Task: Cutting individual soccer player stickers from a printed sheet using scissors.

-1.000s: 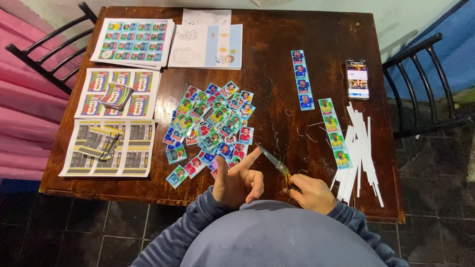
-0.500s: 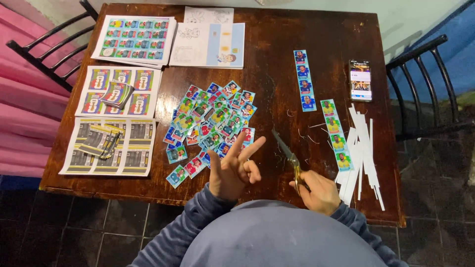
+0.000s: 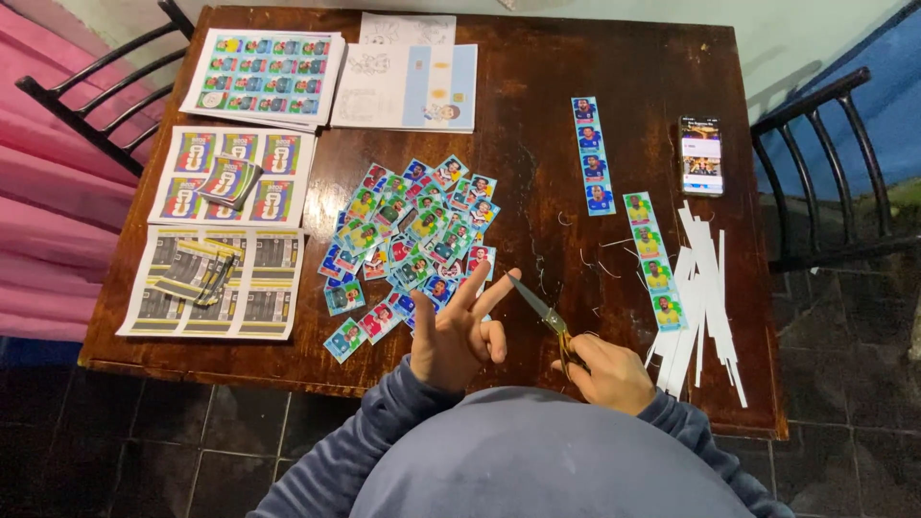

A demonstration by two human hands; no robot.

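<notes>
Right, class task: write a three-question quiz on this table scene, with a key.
1. True or false: the right hand holds scissors.
2. How many strips of pictures lie flat right of the card pile?
3. The phone lies: A) by the left edge, B) toward the table's far right, C) under the left hand.

Key: 1 true; 2 two; 3 B.

The cut stickers (image 3: 413, 240) were a jumble of green, blue, red and yellow on the dark brown table (image 3: 537, 125). The scissors (image 3: 547, 317) had yellow handles; the paper strips (image 3: 705, 288) were white.
</notes>
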